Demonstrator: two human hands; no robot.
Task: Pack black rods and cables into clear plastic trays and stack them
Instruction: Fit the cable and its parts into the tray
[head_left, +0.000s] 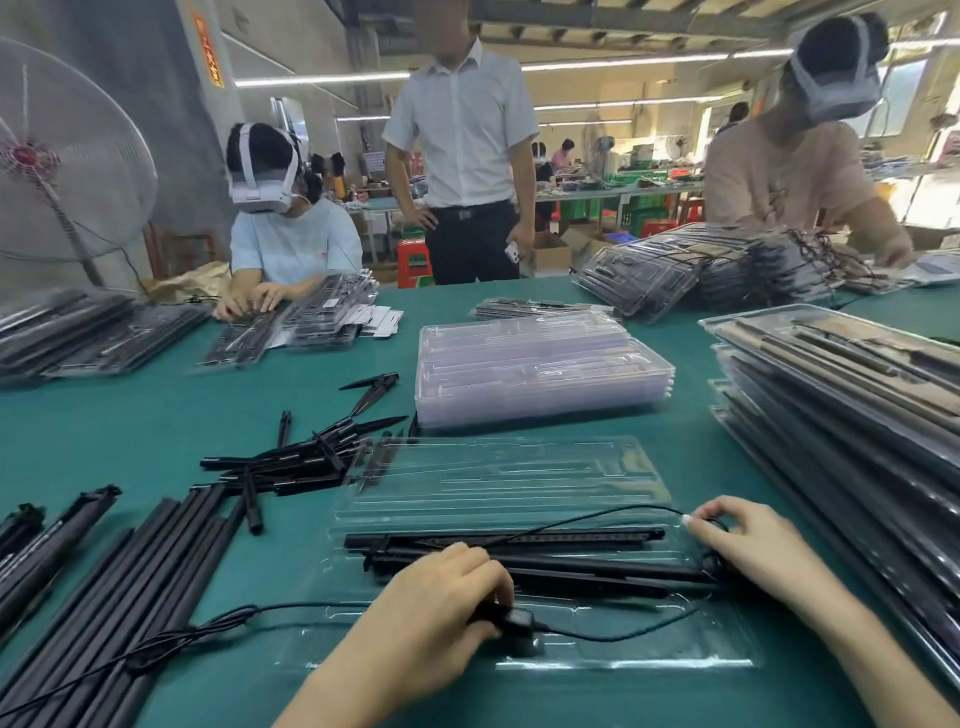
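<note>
A clear moulded plastic tray (498, 478) lies flat on the green table (130, 415) right in front of the person, w/ a few long black rods (519, 551) laid lengthwise in its near slots. A thin black cable (597, 519) loops over the rods. Left hand (436, 608) is curled round a small black plug block (514, 621) at the tray's near edge, fingers pressing it down. Right hand (753, 545) pinches the cable's white tip (687, 518) btwn thumb and forefinger at the tray's right end, other fingers loosely bent. Just behind the tray sits a stack of empty clear trays (540, 369). To the left, a loose pile of short black spiked parts (311, 457) and a row of long black tubes (130, 587). On the right, a tall stack of packed trays (841, 405). Across the table, two seated ppl w/ headsets handle their own tray piles, and one person stands btwn them.
</note>
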